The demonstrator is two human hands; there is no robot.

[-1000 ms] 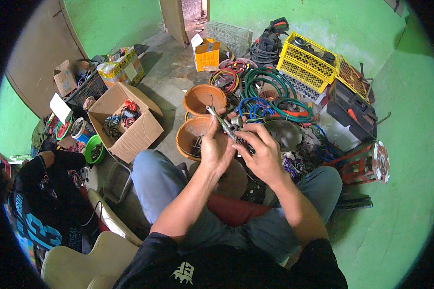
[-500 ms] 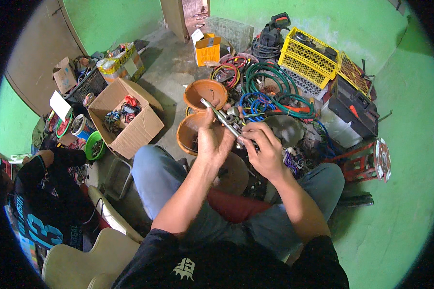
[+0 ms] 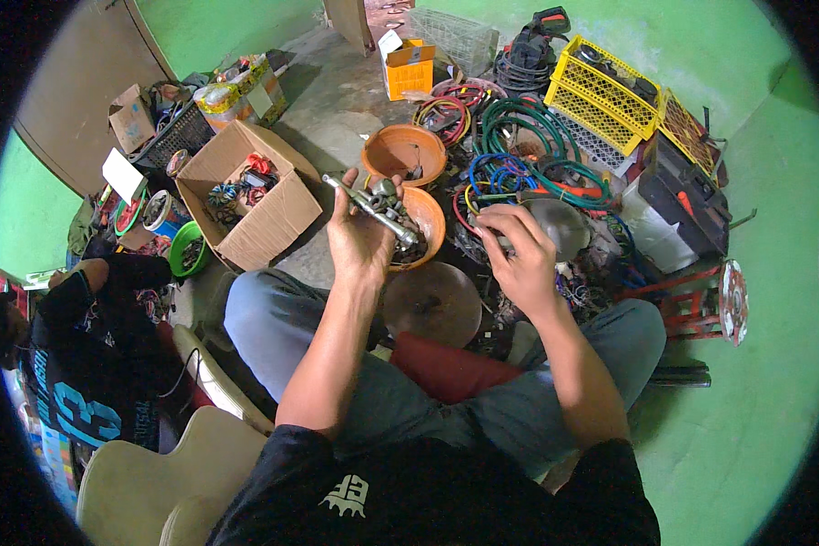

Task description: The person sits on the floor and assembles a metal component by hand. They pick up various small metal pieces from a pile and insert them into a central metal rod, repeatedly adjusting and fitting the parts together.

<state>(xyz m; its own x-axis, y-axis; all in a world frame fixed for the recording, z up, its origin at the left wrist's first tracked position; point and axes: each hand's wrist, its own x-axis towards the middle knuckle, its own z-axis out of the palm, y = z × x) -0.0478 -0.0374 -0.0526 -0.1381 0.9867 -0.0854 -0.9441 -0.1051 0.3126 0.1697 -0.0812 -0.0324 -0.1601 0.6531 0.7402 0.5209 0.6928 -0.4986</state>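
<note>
My left hand [image 3: 357,247] is raised palm up, its fingers partly curled around a silver metal rod [image 3: 373,209] and several small metal pieces [image 3: 387,193] that look like nuts or sockets. Apart from it, to the right, my right hand [image 3: 519,246] has its thumb and fingers pinched together. Whatever may be between those fingertips is hidden. Beyond and partly under my left hand stand two orange bowls, a far bowl [image 3: 419,134] and a near bowl [image 3: 435,227], with dark metal bits in the near one. A round disc [image 3: 432,305] lies between my knees.
Coiled green hose [image 3: 489,136], blue cable and a grey disc [image 3: 560,229] lie beyond my right hand. Yellow crates [image 3: 601,96], a toolbox [image 3: 673,214] and a red stool [image 3: 730,305] line the right. An open cardboard box [image 3: 268,223] stands left; another person [image 3: 100,355] sits beside me.
My hands have moved apart: the left went left with the metal rod and pieces, while the right came off the rod and shifted right. The whole view has also shifted slightly.
</note>
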